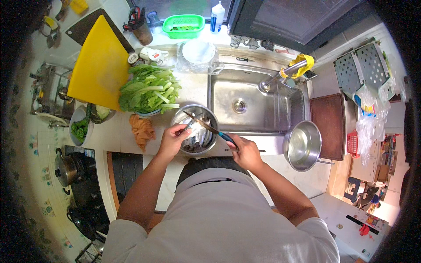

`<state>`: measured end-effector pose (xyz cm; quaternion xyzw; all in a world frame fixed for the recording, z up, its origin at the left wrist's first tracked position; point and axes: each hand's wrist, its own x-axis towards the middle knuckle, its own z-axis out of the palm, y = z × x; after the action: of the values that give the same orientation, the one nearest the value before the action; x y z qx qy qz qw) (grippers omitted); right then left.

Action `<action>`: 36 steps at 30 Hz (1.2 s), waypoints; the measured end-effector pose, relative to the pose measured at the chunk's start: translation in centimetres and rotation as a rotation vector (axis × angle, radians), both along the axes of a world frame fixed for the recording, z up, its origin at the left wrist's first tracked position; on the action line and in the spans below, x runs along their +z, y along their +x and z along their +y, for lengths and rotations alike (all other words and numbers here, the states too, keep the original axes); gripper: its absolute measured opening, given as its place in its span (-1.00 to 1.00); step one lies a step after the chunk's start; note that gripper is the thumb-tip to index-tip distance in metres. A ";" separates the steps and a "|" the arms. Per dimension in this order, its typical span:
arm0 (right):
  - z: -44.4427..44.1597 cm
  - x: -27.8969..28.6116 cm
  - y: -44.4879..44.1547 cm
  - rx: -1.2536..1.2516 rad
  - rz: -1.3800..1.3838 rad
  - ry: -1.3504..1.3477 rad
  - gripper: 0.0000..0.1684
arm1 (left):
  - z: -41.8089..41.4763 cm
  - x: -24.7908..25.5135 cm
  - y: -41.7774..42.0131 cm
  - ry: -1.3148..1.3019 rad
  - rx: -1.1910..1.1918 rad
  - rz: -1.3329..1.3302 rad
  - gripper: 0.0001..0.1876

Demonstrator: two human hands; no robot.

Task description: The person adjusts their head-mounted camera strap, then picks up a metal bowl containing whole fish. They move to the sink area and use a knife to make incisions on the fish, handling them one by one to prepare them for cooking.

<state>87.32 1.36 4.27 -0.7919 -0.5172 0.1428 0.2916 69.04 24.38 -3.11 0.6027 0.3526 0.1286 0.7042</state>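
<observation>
A steel bowl [216,139] with several small silvery fish [199,139] in it stands on the counter just before me. Over its left side my left hand [176,134] pinches one small fish [188,126] between thumb and fingers; part of that fish is hidden by them. My right hand [245,148] grips a kitchen knife [210,128] by its blue-green handle. The knife's blade slants up and left across the bowl, its tip close above the held fish. Whether blade and fish touch, I cannot tell.
Behind the bowl lies a steel sink [243,92] with a faucet [266,86]. Leafy greens [148,88], an orange cloth [142,131] and a yellow cutting board [98,69] are at the left. A steel pot [302,146] sits by the sink's right corner; a stove [87,187] is far left.
</observation>
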 end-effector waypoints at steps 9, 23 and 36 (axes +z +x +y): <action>-1.9 -0.1 0.6 -0.028 0.051 -0.029 -0.65 | 0.3 0.8 0.4 -0.040 0.170 0.015 -0.75; 0.2 -1.4 0.1 0.015 -0.020 0.002 -0.68 | -0.4 1.7 2.1 -0.018 0.100 0.047 -0.78; -0.1 -1.7 0.0 0.000 -0.039 -0.023 -0.67 | -0.7 0.9 1.9 -0.118 0.055 0.046 -0.75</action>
<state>87.29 1.22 2.61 -0.7978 -0.5212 0.1331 0.2723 70.97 23.73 -2.24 0.5529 0.3920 0.1132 0.7265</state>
